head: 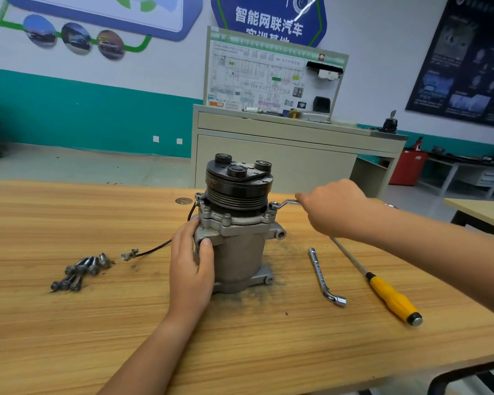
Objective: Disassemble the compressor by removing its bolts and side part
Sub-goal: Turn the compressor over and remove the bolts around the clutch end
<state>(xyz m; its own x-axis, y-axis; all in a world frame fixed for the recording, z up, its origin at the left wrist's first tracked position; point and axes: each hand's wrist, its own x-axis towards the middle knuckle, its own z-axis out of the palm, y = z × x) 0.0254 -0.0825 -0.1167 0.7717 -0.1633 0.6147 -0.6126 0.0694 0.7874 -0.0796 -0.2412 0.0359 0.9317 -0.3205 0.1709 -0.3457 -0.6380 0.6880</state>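
The compressor (237, 223) stands upright, pulley end up, at mid-width of the wooden table (69, 323). The left hand (191, 266) is clamped on its left flank. The right hand (334, 208) is closed on a ring wrench (284, 203), whose ring sits over a flange bolt. Left of the left hand: removed bolts (82, 270) — well apart. Below the right hand lie an L-shaped socket wrench (324, 276) and a yellow-handled screwdriver (391, 299); bare tabletop extends to the near edge.
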